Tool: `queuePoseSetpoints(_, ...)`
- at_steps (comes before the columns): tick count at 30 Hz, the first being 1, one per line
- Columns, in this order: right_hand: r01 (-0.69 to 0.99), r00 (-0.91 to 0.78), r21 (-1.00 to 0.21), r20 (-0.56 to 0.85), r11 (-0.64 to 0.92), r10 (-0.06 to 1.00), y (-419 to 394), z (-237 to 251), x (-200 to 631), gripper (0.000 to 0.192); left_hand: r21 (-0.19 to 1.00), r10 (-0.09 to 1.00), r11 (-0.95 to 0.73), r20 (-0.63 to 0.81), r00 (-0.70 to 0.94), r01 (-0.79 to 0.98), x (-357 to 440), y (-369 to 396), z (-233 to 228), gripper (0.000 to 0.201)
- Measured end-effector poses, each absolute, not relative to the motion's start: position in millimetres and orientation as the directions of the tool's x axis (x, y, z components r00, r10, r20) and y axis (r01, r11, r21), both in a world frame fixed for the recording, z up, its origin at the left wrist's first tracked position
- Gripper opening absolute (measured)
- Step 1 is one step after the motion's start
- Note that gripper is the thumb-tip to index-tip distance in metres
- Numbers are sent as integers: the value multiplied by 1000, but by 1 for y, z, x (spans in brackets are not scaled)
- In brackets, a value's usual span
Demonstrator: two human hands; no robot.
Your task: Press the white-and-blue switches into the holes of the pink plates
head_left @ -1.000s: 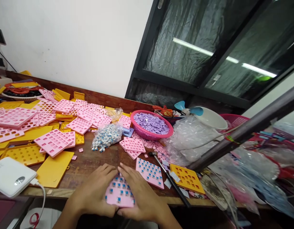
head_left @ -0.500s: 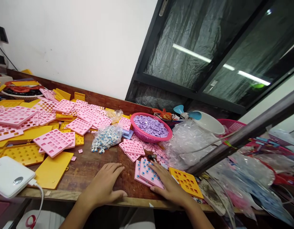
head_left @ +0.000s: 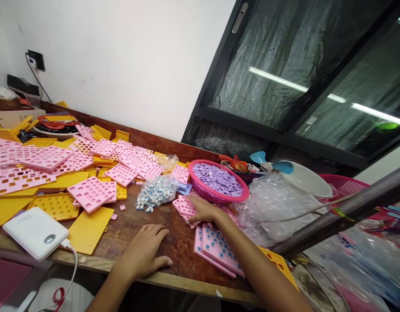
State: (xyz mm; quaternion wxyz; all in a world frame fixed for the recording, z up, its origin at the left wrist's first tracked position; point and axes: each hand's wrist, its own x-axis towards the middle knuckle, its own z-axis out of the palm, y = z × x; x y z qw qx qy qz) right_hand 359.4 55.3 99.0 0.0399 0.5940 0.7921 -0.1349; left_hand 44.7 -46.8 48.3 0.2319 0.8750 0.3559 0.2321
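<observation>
An empty pink switch plate [head_left: 186, 207] near the pink basket [head_left: 219, 195] is being reached for by the right hand [head_left: 203, 210], its grip loose over the plate and not yet closed. The left hand [head_left: 144, 251] is rested flat and empty on the worktop [head_left: 173, 247]. Judged next: the plate must be pinched and lifted clear.

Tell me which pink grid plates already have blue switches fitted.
The two stacked pink plates under the right forearm, near the table's front edge, are filled with blue switches; the rest have empty square holes.

Bare wood at lower centre of the table [head_left: 128, 225], open lane | pink and yellow grids [head_left: 92, 193] crowd the left | basket [head_left: 200, 190], plastic bags [head_left: 271, 203], metal bar [head_left: 349, 208] block the right
</observation>
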Motion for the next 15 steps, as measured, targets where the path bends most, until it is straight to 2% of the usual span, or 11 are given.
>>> queuePoseSetpoints(3, 949, -306, -161, -262, 272, 915, 73, 103, 342, 116, 582, 760, -618, 269, 592, 529, 31, -42, 48, 68)
queuePoseSetpoints(7, 878, -474, -135, -115, 459, 873, 45, 118, 309, 109, 621, 805, -579, 335, 489, 528, 9, -32, 50, 63)
queuePoseSetpoints(9, 780, -621, -160, -76, 605, 780, 16, 119, 287, 110, 642, 822, -563, 371, 431, 521, -4, -28, 52, 59)
queuePoseSetpoints(11, 672, -739, -205, -132, 711, 661, -13, 115, 265, 104, 653, 825, -559, 382, 416, 511, -16, -25, 52, 60)
queuePoseSetpoints(13, 591, -806, -248, -214, 767, 552, -38, 111, 249, 100, 650, 815, -569, 364, 452, 504, -25, -25, 52, 67)
queuePoseSetpoints(15, 577, -814, -275, -272, 769, 514, -54, 112, 242, 97, 634, 794, -587, 328, 512, 503, -27, -26, 51, 72)
